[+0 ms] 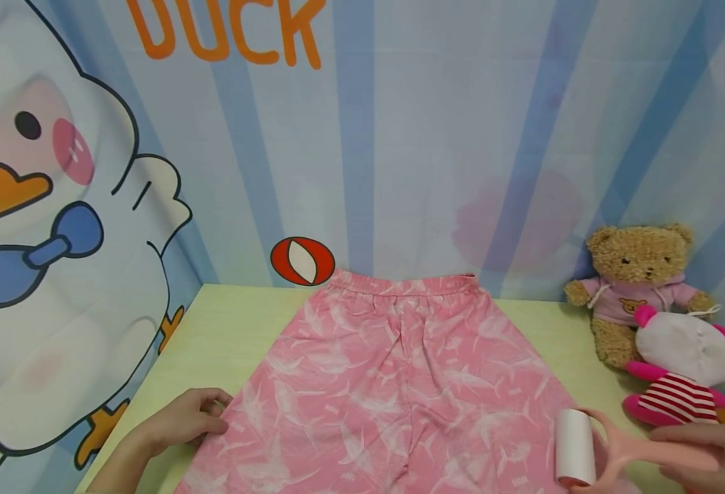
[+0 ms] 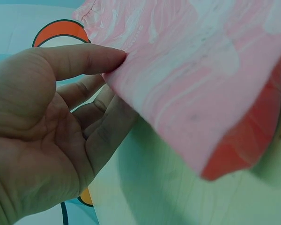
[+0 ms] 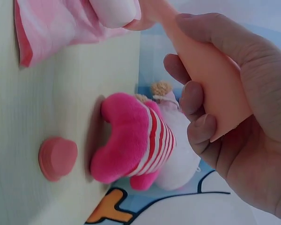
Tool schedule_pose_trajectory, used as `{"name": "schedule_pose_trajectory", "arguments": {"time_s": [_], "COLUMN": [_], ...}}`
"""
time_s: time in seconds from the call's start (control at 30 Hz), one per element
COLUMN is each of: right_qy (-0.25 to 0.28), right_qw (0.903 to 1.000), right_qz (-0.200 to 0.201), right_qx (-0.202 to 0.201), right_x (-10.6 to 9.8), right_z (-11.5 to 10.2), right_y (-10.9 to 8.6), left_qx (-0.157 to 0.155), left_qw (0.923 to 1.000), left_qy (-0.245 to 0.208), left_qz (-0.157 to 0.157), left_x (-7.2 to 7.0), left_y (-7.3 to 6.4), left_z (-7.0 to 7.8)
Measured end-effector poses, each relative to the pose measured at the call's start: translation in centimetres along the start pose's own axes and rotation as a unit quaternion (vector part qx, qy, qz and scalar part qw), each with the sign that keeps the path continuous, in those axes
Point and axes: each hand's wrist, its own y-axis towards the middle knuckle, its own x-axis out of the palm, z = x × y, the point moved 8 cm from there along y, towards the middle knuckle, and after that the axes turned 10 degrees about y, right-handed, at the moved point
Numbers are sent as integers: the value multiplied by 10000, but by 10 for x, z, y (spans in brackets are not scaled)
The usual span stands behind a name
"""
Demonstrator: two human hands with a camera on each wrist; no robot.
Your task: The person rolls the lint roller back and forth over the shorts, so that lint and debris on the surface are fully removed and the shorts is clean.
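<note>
Pink shorts [image 1: 362, 384] with white leaf-like prints lie spread on the table, waistband toward the back wall. At their left side, my left hand [image 1: 183, 418] pinches the edge of the fabric between thumb and fingers. The left wrist view shows that edge lifted, with the leg opening [image 2: 253, 140] hanging to the right. My right hand [image 1: 715, 453] grips the peach handle [image 3: 215, 75] of a lint roller. Its white roll [image 1: 574, 446] is at the right side of the shorts, overlapping them in the head view.
On the right of the pale table [image 1: 239, 322] sit a brown teddy bear [image 1: 637, 267] and a pink-and-white plush toy [image 1: 686, 357]. A small pink round piece [image 3: 58, 158] lies near the plush toy. A printed duck curtain [image 1: 412, 137] stands behind and at the sides.
</note>
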Motion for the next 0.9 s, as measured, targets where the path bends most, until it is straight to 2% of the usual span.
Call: {"name": "schedule_pose_trajectory", "arguments": {"time_s": [0.1,0.27,0.4,0.53,0.83,0.9], "right_qy": [23,423,545,525,1154,1330], "right_qw": [9999,9972,9915,9833,9704,9686], "right_qz": [-97,-516,-795,-894,-1230,-1351], "right_qx": [-16,-347,-875,-1494,-1731,-1609], "right_x": [5,14,20,27,51,57], "right_z": [-12,-31,-46,-62,-88,-93], "right_y": [2,7,11,12,20,22], "left_qx": [-3,10,53,76,32,48], "left_qw": [10000,10000,9999,9998,9999,9999], "left_qy": [-35,-48,-94,-175,-141,-106], "left_qz": [-32,-45,-59,-85,-53,-45], "left_x": [0,0,0,1,0,0], "left_y": [0,0,-1,-1,0,0], "left_z": [0,0,1,1,0,-1]}}
